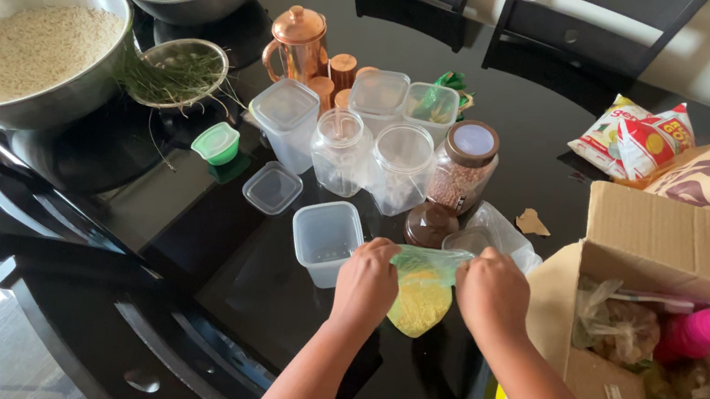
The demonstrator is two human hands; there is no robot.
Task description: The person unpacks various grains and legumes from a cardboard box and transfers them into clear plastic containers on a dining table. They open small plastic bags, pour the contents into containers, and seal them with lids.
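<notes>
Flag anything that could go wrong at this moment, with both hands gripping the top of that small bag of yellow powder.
1. The left hand and right hand pull at the top of the thin plastic bag of yellow powder; it could tear suddenly and spill onto the black table.
2. The open square container and the brown-lidded jar stand close by; a jerk might knock them.

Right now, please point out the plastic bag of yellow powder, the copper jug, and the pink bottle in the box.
plastic bag of yellow powder (421, 300), head view, on the powder-filled lower part.
copper jug (298, 44), head view, on its body.
pink bottle (702, 335), head view, on its side.
</notes>
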